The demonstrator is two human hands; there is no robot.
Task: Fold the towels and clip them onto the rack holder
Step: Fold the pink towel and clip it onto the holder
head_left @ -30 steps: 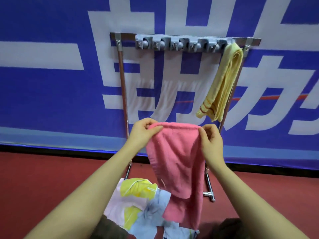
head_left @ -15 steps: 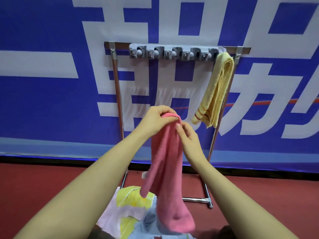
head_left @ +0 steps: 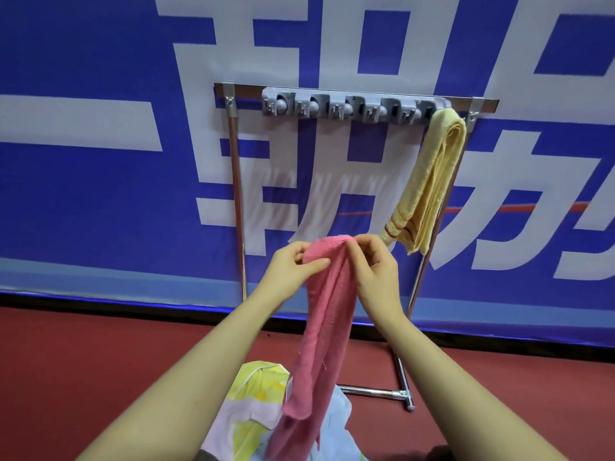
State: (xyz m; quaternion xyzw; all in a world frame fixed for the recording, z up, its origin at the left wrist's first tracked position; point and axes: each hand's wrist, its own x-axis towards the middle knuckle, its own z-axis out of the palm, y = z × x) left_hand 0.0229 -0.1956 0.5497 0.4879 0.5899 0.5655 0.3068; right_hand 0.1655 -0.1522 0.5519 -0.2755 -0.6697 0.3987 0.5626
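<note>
Towel (head_left: pixel 429 181) hangs at clip holder (head_left: pixel 352 108) right end; second towel (head_left: pixel 319 331) below, before rack (head_left: pixel 237 194).

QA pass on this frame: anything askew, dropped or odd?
One thing: the yellow towel clipped at the right end of the grey clip holder hangs slanted, not plumb. Loose towels lie heaped on the floor. Both hands hold the pink towel, nothing damaged.
</note>
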